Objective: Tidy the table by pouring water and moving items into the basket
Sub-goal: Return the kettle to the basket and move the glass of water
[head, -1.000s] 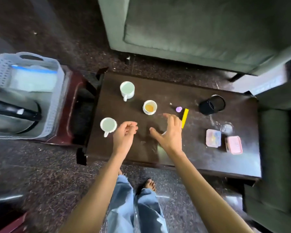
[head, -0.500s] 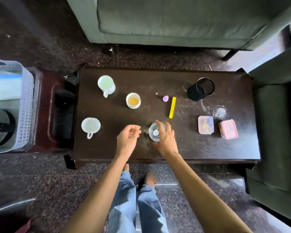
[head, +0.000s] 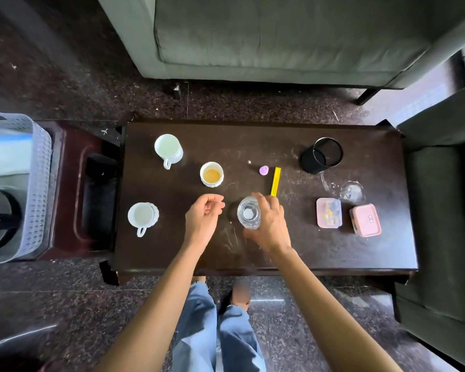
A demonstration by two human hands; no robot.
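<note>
The right hand [head: 270, 225] curls round a clear glass [head: 249, 212] standing near the middle of the dark wooden tabletop [head: 279, 253]. The left hand [head: 203, 220], loosely curled, holds nothing just left of it. Three white cups [head: 211, 174] stand to the left. The perforated plastic basket [head: 35, 183] sits far left, off the tabletop.

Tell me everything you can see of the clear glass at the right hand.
The glass is clear and round, seen from almost straight above, mouth up. Whether it holds water cannot be told. It is near the front middle of the dark table, though whether it rests there or is lifted is unclear. The right hand grips it, fingers curled round its right side. The left hand is just left of it, not touching.
</note>
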